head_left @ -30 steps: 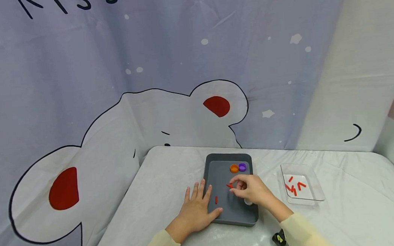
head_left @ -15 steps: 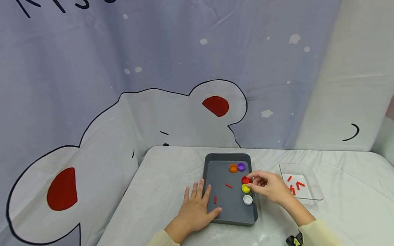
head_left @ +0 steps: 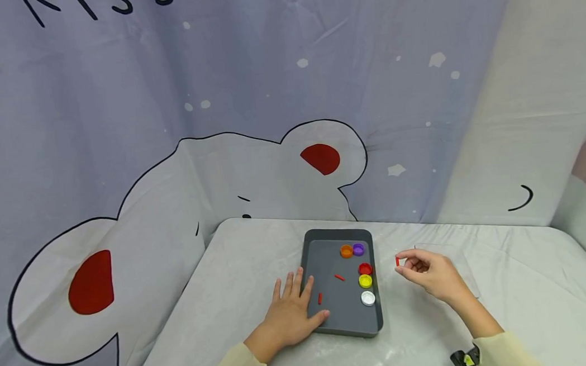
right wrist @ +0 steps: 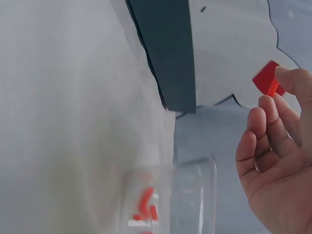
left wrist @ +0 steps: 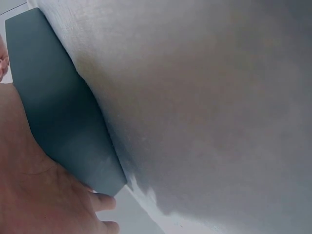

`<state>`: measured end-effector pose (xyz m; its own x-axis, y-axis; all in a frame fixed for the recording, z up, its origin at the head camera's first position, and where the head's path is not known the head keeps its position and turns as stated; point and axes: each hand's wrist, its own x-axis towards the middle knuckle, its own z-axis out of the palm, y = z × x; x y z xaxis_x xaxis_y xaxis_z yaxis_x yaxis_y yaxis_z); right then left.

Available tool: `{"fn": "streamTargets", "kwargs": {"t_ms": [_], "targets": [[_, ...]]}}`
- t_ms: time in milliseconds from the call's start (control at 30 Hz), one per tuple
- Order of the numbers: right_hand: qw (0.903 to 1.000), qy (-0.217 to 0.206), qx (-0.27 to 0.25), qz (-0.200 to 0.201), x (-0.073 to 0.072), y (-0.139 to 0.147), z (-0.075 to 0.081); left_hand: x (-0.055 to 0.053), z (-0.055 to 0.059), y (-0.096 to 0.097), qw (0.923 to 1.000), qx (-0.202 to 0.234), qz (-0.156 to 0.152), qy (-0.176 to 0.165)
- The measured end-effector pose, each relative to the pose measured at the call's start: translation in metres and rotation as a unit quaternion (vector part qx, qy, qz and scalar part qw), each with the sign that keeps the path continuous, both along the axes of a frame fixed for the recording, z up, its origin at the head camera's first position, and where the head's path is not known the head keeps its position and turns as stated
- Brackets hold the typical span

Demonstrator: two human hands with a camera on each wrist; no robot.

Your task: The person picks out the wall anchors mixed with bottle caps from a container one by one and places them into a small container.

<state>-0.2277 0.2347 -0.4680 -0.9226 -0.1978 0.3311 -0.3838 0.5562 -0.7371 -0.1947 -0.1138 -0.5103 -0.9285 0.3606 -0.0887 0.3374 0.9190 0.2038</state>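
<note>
My right hand [head_left: 431, 272] is raised to the right of the grey tray, in front of the clear box. Thumb and index finger pinch a small red stick [head_left: 397, 261], held nearly upright; the right wrist view shows the same stick [right wrist: 273, 87] between the fingertips. With fingers spread, my left hand [head_left: 288, 315] rests on the left edge of the grey tray [head_left: 342, 325]. Two red sticks lie in the tray: one slanted [head_left: 339, 277], one near the left fingers [head_left: 320, 298]. The left wrist view shows my left hand [left wrist: 39, 195] against the tray's outer wall [left wrist: 58, 97].
Along the tray's right side sit small round cups: orange [head_left: 346, 251], purple [head_left: 358, 249], red [head_left: 365, 268], yellow [head_left: 365, 281] and white [head_left: 368, 298]. The clear box [right wrist: 195, 195] holds several red sticks [right wrist: 145, 200]. A printed curtain [head_left: 245, 68] hangs behind the table.
My right hand has moved right, from over the tray to the clear box. The stick it held earlier lies in the tray, and a red stick is between its fingers now. The left hand stayed.
</note>
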Motion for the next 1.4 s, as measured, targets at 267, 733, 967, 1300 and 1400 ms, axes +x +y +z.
{"fn": "streamTargets", "kwargs": {"t_ms": [267,733,967,1300,1400], "targets": [[0.9995,-0.025,0.003,-0.018,0.001,0.022,0.01,-0.001,-0.003,-0.001,1.0,-0.002,0.001,0.001],[0.9985,-0.032,0.018,-0.042,-0.005,0.056,0.011,0.001,0.002,0.0,1.0,-0.006,0.003,-0.001],[0.9967,-0.037,0.041,-0.059,-0.012,0.068,0.006,0.001,0.003,0.0,1.0,-0.004,0.002,-0.004],[0.9939,-0.08,0.044,-0.061,-0.02,0.073,0.005,0.001,0.002,0.0,1.0,0.002,0.001,-0.008],[0.9931,-0.088,0.047,-0.062,-0.023,0.073,0.006,0.0,0.001,0.0,1.0,-0.002,0.002,-0.006]]}}
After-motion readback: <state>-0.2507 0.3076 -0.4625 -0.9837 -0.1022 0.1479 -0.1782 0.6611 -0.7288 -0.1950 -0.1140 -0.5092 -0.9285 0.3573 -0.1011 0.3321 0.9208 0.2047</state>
